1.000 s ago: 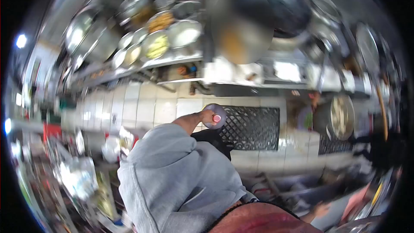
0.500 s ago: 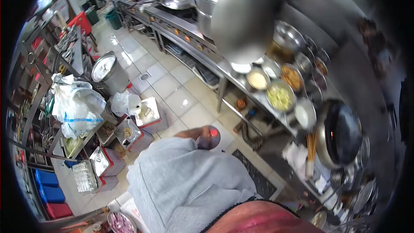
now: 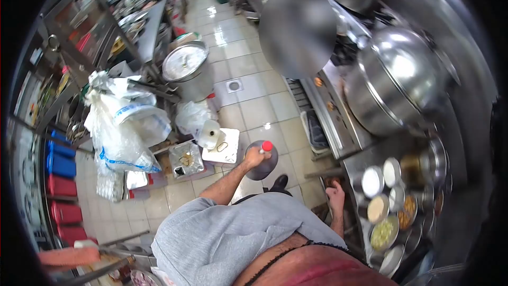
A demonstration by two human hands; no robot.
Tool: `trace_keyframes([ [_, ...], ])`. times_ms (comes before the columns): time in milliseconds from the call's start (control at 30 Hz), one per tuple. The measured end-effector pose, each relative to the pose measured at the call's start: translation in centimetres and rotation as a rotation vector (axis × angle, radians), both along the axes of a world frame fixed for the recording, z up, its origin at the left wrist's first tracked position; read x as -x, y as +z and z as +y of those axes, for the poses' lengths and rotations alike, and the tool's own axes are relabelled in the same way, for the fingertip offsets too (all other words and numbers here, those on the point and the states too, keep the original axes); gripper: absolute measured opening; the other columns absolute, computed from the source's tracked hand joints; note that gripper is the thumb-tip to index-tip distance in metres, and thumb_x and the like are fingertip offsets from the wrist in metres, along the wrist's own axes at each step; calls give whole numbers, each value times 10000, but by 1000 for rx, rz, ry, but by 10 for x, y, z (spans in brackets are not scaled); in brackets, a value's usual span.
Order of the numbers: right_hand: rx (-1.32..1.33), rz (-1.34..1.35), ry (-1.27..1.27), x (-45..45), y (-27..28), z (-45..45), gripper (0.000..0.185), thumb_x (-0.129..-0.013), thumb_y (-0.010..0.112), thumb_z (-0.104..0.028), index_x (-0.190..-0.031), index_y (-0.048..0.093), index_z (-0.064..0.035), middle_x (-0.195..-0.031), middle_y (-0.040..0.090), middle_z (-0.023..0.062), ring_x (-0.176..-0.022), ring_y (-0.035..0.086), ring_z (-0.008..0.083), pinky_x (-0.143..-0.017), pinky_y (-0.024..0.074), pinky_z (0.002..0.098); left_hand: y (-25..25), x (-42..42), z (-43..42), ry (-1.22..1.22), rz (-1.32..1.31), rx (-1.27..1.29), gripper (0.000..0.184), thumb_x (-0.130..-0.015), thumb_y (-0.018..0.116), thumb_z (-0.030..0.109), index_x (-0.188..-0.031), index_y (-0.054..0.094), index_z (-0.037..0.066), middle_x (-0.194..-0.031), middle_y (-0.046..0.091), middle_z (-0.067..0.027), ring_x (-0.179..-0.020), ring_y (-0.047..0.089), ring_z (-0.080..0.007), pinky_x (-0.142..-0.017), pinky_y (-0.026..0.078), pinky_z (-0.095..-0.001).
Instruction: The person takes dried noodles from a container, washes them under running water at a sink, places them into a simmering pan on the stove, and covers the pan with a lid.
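Observation:
My left hand point(image 3: 256, 157) is closed round the neck or handle of a big, dark, see-through jug point(image 3: 262, 168) with a red cap point(image 3: 266, 146). The jug hangs above the floor tiles, beside my shoe point(image 3: 279, 183). On the other side, my right hand point(image 3: 335, 195) is low by the counter's near edge. Its fingers look loosely bent and apart, with nothing visible in them, though they are small and partly unclear. A round brown thing point(image 3: 333, 182) shows just behind it; I cannot tell whether they touch.
Bowls of chopped green vegetable point(image 3: 383, 234) and other food line the steel counter point(image 3: 357, 167) at right. Beyond stands a large steamer pot point(image 3: 381, 82). Left of the tiled aisle are a lidded pot point(image 3: 185, 62), square tins point(image 3: 222, 148) and hanging plastic bags point(image 3: 127, 127).
My view has shifted forward along the aisle and turned. The steamer and bowls sit lower in view, and the wok has gone out of sight. My right hand has appeared; the jug stays in my left.

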State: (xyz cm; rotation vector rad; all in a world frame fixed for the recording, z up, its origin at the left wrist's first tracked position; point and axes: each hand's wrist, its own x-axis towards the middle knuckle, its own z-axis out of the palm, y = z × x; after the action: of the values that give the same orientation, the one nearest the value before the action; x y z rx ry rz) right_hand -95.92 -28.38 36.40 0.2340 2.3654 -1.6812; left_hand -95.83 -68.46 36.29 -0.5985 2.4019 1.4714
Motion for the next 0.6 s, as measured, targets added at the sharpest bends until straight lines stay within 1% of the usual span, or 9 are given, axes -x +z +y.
trace_keyframes([
  [33,55,-41,40,37,21,-30,521,-755,589,-4,-1242,417,70,-817,613,46,-739,565,100,-698,460,231,6,16,-10,94,50,-23,397,-697,716,371,-883,655,26,-830,652,-175,-782,634,-275,-729,479,-368],
  [100,121,-11,210,108,22,-71,518,-771,601,-27,-1246,414,63,-823,615,49,-752,565,94,-688,452,231,29,53,-38,217,99,-35,369,-713,714,340,-890,651,22,-806,657,-152,-742,636,-244,-704,482,-350],
  [167,142,6,368,171,36,-116,504,-793,599,-54,-1250,417,51,-816,614,49,-740,566,95,-650,438,228,61,78,-55,381,196,-224,344,-729,710,304,-892,645,8,-782,656,-94,-699,612,-170,-664,476,-305],
  [267,182,-70,449,257,63,-191,484,-805,602,-88,-1245,438,28,-807,616,50,-735,567,93,-621,426,229,108,118,-91,551,286,-234,341,-742,703,284,-902,640,-11,-768,644,-57,-701,585,-114,-646,464,-275],
  [300,195,-60,504,282,76,-219,468,-800,606,-96,-1227,458,28,-810,624,62,-759,576,108,-659,446,245,141,127,-101,594,277,-150,360,-743,701,294,-923,638,-11,-778,643,-54,-700,582,-109,-647,461,-269],
  [400,170,61,693,358,90,-299,447,-801,606,-103,-1215,480,11,-832,635,83,-796,588,131,-712,469,268,186,161,-141,782,382,-164,344,-744,702,282,-910,632,-11,-764,627,-46,-659,565,-108,-604,450,-265],
  [500,274,72,791,414,102,-375,456,-803,614,-127,-1219,479,-1,-857,634,91,-793,591,143,-731,468,275,209,197,-193,922,556,-181,272,-733,731,203,-876,624,-2,-753,619,-27,-644,558,-73,-588,442,-217],
  [567,231,37,908,447,107,-419,471,-814,617,-104,-1241,453,10,-865,621,75,-820,578,130,-762,465,270,216,224,-235,1012,728,-223,248,-736,731,166,-875,616,-6,-776,622,-26,-637,570,-87,-603,467,-233],
  [600,235,41,902,464,103,-436,471,-814,617,-104,-1241,453,10,-865,621,75,-820,578,130,-762,465,270,229,237,-252,1049,784,-255,213,-738,728,151,-847,613,9,-739,606,-8,-566,525,-53,-503,414,-196],
])
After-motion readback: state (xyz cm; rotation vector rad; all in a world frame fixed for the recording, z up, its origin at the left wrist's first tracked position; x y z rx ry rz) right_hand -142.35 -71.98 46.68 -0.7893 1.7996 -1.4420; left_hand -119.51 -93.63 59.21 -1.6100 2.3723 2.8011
